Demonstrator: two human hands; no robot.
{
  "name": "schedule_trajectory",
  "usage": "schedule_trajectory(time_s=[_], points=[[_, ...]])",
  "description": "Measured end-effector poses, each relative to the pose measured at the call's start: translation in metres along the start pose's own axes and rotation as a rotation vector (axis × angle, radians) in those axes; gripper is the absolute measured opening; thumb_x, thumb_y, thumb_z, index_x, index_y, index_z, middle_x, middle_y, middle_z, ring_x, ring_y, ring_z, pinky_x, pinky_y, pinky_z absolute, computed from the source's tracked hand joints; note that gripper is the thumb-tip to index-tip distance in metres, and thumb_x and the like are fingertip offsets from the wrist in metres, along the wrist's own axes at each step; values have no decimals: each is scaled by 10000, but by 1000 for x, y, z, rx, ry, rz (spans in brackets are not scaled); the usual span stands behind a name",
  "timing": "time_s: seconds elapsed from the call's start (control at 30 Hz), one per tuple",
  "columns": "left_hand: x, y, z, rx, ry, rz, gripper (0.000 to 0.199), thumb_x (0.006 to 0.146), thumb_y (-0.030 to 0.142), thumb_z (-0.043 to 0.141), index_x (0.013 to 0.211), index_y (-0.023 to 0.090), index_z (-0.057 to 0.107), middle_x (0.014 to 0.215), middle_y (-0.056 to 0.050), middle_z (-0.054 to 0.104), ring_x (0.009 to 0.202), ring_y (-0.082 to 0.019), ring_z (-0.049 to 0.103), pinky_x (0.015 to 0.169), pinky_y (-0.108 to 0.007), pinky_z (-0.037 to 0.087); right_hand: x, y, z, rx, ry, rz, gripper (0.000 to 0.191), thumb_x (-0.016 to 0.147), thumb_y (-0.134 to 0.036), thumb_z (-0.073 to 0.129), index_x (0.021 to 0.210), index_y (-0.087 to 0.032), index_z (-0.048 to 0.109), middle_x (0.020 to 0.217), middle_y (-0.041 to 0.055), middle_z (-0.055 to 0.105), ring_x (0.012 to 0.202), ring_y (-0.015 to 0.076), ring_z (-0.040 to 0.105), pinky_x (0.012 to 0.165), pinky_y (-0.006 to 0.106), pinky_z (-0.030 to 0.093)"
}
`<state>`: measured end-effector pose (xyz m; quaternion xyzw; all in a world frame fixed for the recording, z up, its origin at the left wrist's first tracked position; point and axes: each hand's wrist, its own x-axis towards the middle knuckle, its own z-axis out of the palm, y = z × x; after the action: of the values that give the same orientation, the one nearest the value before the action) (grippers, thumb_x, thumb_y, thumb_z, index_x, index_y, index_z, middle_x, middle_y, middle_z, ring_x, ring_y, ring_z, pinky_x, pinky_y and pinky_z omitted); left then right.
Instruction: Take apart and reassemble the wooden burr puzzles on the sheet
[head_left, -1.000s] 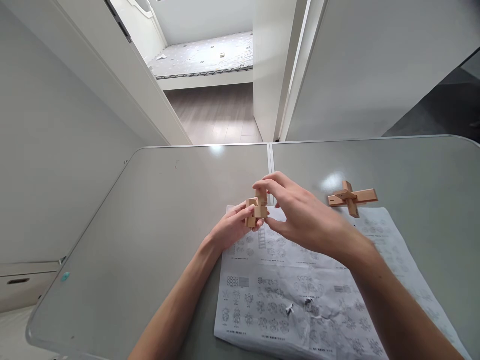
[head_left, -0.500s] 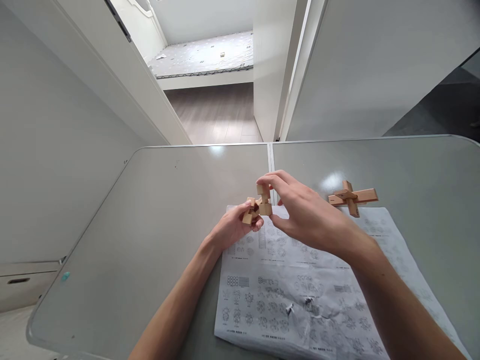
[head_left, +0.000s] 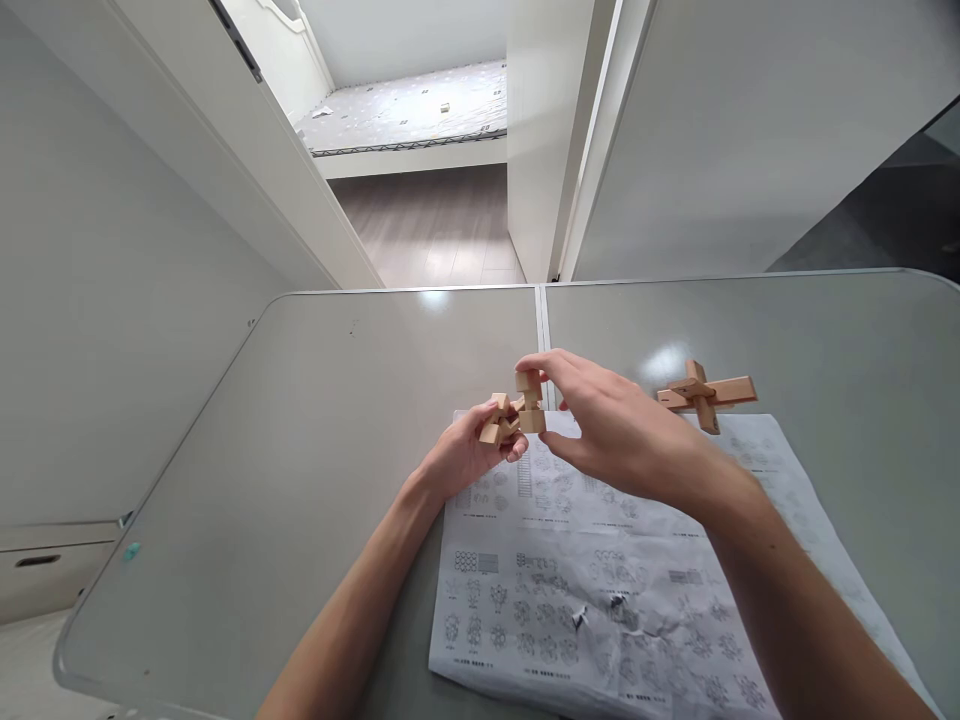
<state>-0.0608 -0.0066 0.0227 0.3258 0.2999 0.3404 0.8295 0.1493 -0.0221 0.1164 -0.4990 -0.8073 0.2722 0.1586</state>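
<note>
Blocks [head_left: 491, 434] clasped in the left grip [head_left: 466, 452] now tilt, apparently loosening from the wooden piece [head_left: 532, 421] the right grip [head_left: 609, 412] pinches.

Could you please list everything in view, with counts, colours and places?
Table: one, grey, across the foreground
Printed sheet: one, white with dark print, on the table's near side
Wooden pieces: several, exact count unclear, light brown, held above the sheet's far left corner
Wooden cross: one, brown, far right corner of the sheet
Teal spot: one, teal, table's left edge
Drawer front: one, off-white, lower left
Door: one, white, beyond the table
Bed: one, pale patterned, through the doorway
Small item: one, tan, on the bed
Left hand: one, bare, holding wooden pieces
Right hand: one, bare, gripping their right side
</note>
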Motion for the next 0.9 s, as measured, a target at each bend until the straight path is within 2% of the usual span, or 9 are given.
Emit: schedule_trajectory(time_s=[0.17,0.27,0.4,0.5,0.57,0.63,0.73,0.8,0.9], points=[[0,1,0,-1,-15,0,296,991,461,632,902,180,658,914,-67,652,673,-159,573,683,-318,415,-2,2,2,15,24,45,460,870,-119,600,1302,-273,563,1321,61,682,998,248,710,797,359,546],[0,1,-1,-1,-25,-6,295,988,458,631,913,174,656,884,-50,636,671,-151,572,685,-304,414,-2,-1,-2,115,70,107,449,866,-167,632,1298,-270,567,1311,72,679,1038,270,714,841,391,574],[1,-2,-4,-19,-23,-2,290,985,440,639,997,153,678,988,-92,695,678,-144,569,689,-300,419,-1,-9,-12,566,127,225,594,826,-270,734,1369,-268,493,1343,117,634,1050,288,721,747,385,629],[2,-3,-6,-22,-36,5,314,999,450,628,1047,145,687,1062,-132,723,686,-144,577,695,-300,422,1,-12,-20,955,121,265,685,790,-197,750,1408,-277,467,1278,95,648,1076,270,718,790,373,643],[2,-3,-6,-18,-41,7,310,1007,448,622,1046,147,687,1067,-130,722,684,-142,579,698,-299,425,2,-13,-22,1145,117,283,628,801,-168,739,1381,-270,519,1199,77,663,1089,259,706,795,349,632],[2,-2,-6,-16,-45,9,303,1006,445,625,1044,151,687,1064,-118,712,689,-141,578,701,-298,430,2,-14,-23,1264,118,308,515,838,-189,736,1322,-268,580,1102,58,665,985,228,698,720,319,605],[2,-1,-5,-21,-35,13,292,1001,443,636,1020,156,686,1047,-102,704,694,-138,573,704,-291,442,4,-15,-21,1290,84,324,257,887,-236,725,1128,-264,642,821,-19,585,640,133,548,556,270,484],[2,-1,-5,-23,-22,20,283,999,439,639,1000,160,687,1031,-96,705,689,-135,570,702,-287,448,5,-15,-18,1223,57,305,102,915,-277,716,968,-251,632,659,-72,441,536,99,397,500,248,378],[2,-2,-4,-24,-7,54,282,1008,427,623,1024,158,706,1020,-94,707,692,-137,567,696,-283,455,7,-16,-13,980,67,275,175,935,-356,719,858,-238,616,590,-90,363,520,99,359,483,247,295]])
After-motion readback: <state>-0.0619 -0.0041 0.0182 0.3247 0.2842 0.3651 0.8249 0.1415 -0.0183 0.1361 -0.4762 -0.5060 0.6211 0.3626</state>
